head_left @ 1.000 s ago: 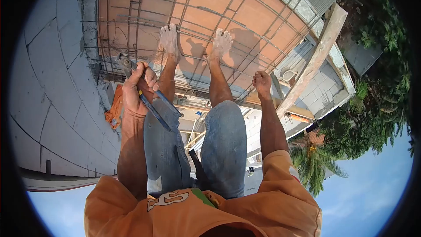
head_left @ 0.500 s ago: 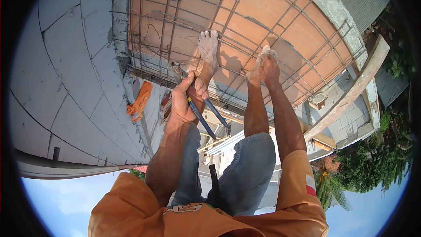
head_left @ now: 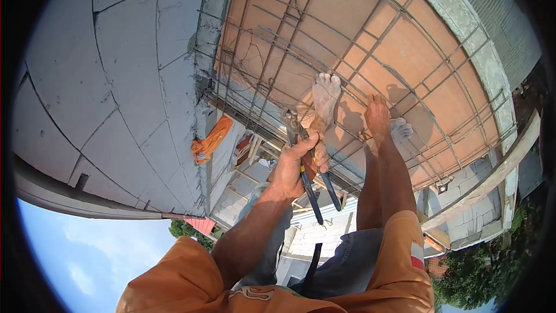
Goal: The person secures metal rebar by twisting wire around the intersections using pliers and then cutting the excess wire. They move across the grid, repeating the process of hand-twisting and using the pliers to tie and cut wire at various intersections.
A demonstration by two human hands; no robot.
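Observation:
My left hand (head_left: 296,165) is closed round a pair of pincers (head_left: 292,127), its jaws pointing up toward the rebar mesh and its blue and yellow handles hanging below my fist. My right hand (head_left: 377,117) reaches down to the rebar mesh (head_left: 370,51), fingers drawn together at a bar; whatever they pinch is too small to make out. Beside that hand is my dusty right foot (head_left: 400,130), partly hidden by the forearm. My bare left foot (head_left: 326,97) stands among the bars, near the pincers.
Orange-brown board (head_left: 324,35) lies under the mesh, edged by a curved concrete rim (head_left: 463,20). Loose tie wire (head_left: 246,58) tangles at the left. A grey block wall (head_left: 127,81) rises there, with an orange cloth (head_left: 213,139) beside it. A curved timber (head_left: 486,191) stands right.
The view has swung, shifting the scene. My right hand has come off my right foot and is now beside it at the mesh. The pincers stay in my left hand.

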